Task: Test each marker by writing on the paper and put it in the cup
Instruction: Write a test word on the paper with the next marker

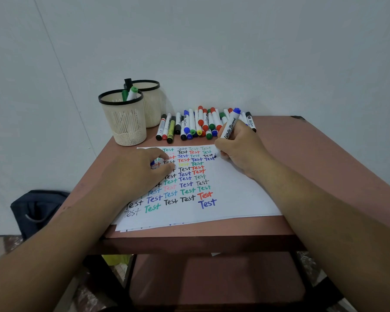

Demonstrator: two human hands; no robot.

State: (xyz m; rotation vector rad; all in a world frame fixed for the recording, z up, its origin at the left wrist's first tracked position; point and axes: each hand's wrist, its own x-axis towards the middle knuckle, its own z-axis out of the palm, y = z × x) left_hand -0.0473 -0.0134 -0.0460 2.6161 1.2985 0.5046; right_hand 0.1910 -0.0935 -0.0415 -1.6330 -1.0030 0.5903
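Observation:
My right hand (241,147) grips a blue whiteboard marker (231,124), its tip down on the white paper (232,194) beside a blue "Test" at the right end of the upper rows. My left hand (142,172) lies on the left part of the paper, fingers curled around a small blue cap (152,163). The sheet is covered with rows of "Test" in several colours. A row of several markers (196,124) lies behind the paper by the wall. Two cream cups stand at the back left; the front cup (124,120) holds green markers, the rear cup (152,102) a black one.
The small reddish-brown table (302,154) stands against a pale wall, with its right half bare of objects. More sheets lie under the top paper. A dark bag (38,210) sits on the floor to the left. A lower shelf (212,278) shows beneath the tabletop.

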